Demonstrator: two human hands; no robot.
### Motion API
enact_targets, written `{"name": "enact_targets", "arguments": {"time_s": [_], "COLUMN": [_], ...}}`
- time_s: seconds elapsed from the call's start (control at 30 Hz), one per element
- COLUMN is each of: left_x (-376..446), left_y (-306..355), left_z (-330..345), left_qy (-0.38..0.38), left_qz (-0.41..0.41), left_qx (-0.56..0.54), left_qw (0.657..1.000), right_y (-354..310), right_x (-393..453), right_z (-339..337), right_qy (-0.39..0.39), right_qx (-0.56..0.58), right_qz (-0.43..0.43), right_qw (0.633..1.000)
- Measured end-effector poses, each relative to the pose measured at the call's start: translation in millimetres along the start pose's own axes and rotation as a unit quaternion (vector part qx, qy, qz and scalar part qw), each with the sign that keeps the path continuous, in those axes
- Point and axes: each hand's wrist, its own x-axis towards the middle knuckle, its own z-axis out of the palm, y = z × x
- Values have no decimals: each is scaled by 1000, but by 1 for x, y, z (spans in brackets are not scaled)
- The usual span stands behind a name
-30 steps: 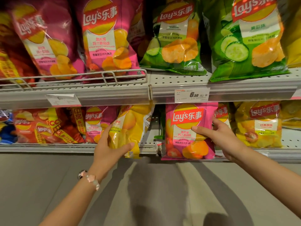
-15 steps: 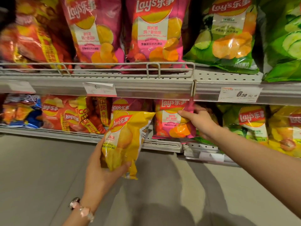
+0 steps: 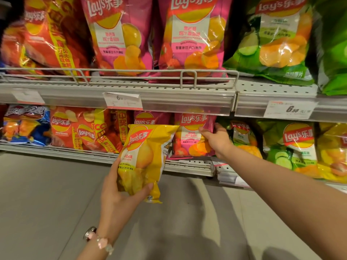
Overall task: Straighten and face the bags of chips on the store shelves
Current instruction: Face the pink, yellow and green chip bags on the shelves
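The left hand [image 3: 120, 194] is gripping a yellow bag [image 3: 145, 160] off the lower shelf [image 3: 187, 166]; the right hand [image 3: 217, 140] is pinching a pink bag [image 3: 191, 136] at the shelf's front edge, which may topple forward.

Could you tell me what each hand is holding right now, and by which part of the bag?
The left hand grips the yellow bag by its lower end, off the shelf. The right hand holds the pink bag on the lower shelf by its right edge.

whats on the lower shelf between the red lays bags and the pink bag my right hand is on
Another pink bag, standing just behind the yellow bag that the left hand holds off the shelf. The head view shows only its top.
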Motion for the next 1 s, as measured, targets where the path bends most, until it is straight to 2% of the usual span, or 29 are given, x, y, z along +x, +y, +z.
{"name": "enact_targets", "arguments": {"time_s": [0.27,0.37,0.47,0.53,0.6,0.7,0.77,0.87,1.0], "left_x": [3,3,3,1,-3,-8,-12,-19,-31], "left_y": [5,9,11,11,13,19,25,38,56], "left_z": [8,11,16,21,30,46,58,80,110], "left_qy": [-4,-7,-18,-17,-4,1,-14,-38,-63], "left_qz": [3,10,18,22,29,43,46,61,81], "left_qx": [-13,-5,1,1,8,18,28,41,66], "left_qw": [1000,1000,1000,1000,1000,999,998,997,993], "right_y": [21,16,-1,-12,-21,-25,-23,-24,-21], "right_x": [8,8,-4,-25,-59,-101,-113,-121,-123], "right_z": [-1,-6,-11,-14,-15,-13,-12,-19,-39], "right_qy": [-6,-33,-29,10,-14,-132,-166,-145,-62], "right_qx": [-110,-152,-185,-151,-88,-2,44,73,85], "right_qz": [37,47,15,-64,-108,-56,-10,42,78], "right_qw": [993,987,982,986,990,990,985,986,991]}}
